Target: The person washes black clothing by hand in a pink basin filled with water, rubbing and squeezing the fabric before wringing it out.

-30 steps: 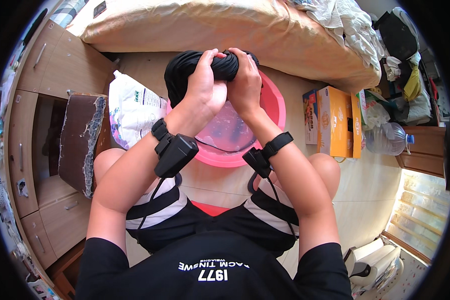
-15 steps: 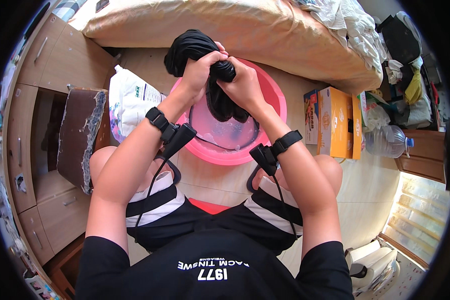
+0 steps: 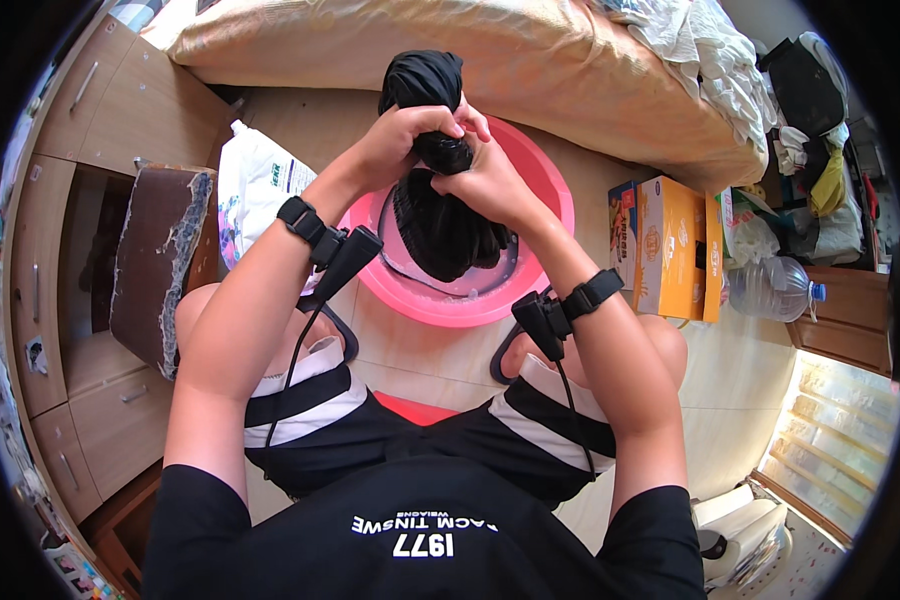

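Note:
A wet black cloth garment (image 3: 448, 225) is bunched and twisted between my two hands above a pink basin (image 3: 552, 190). My left hand (image 3: 395, 140) grips it from the left, with its fingers wrapped round the twisted part. My right hand (image 3: 490, 180) is closed on the same bunch from the right, close against the left. One end of the cloth bulges up past my hands on the far side. The other end hangs nearer me over the basin, which holds sudsy water and some dark fabric along its inner edge. What kind of garment it is cannot be told.
A white plastic bag (image 3: 260, 185) and a worn brown box (image 3: 160, 265) stand left of the basin. Orange cartons (image 3: 670, 250) and a clear plastic jug (image 3: 773, 288) are on the right. A draped bed (image 3: 450, 50) lies beyond; wooden drawers (image 3: 120, 110) line the left.
The upper bulge of the cloth has shifted right and become more upright. The lower end now hangs fuller and nearer me. Both hands keep their grip, the left slightly lower.

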The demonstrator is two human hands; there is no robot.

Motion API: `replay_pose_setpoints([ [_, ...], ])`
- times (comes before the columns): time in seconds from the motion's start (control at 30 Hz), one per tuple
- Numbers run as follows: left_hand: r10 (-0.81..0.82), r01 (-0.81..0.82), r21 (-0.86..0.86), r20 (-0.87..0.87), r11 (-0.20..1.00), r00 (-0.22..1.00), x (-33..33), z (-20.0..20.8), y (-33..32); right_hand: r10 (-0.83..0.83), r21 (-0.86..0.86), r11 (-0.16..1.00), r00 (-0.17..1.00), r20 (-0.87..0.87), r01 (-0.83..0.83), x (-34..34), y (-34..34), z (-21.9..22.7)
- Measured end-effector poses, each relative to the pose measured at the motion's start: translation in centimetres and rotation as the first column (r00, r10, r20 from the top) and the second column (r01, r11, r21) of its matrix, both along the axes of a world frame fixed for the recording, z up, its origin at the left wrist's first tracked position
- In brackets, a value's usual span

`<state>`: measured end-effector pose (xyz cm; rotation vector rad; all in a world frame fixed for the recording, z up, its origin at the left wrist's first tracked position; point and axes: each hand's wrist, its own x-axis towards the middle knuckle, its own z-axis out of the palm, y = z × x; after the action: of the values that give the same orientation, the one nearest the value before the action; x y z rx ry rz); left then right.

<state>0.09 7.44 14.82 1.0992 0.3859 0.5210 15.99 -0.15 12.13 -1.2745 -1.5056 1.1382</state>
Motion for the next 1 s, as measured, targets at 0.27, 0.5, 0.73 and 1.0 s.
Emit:
replay_pose_setpoints([
  [0.27, -0.071, 0.065, 0.1, 0.06, 0.993, 0.996, -0.4, 0.7, 0.2, 0.071, -0.039, 0.996, 0.994, -0.081, -0.075, 0.0, 0.2, 1.0],
  [0.5, -0.071, 0.076, 0.15, -0.036, 0.986, 0.997, -0.5, 1.5, 0.4, -0.028, 0.092, 0.995, 0.999, -0.035, 0.031, -0.9, -0.2, -0.3],
  [0.73, 0.208, -0.209, 0.128, 0.021, 0.97, 0.978, 0.6, 1.6, -0.7, -0.251, 0.27, 0.934, 0.968, 0.027, 0.234, -1.8, -0.5, 1.4],
  [1.0, 0.15, -0.151, 0.195, 0.017, 0.969, 0.989, -0.5, 0.2, -0.6, -0.316, 0.202, 0.911, 0.923, -0.221, 0.36, -2.0, 1.2, 1.6],
])
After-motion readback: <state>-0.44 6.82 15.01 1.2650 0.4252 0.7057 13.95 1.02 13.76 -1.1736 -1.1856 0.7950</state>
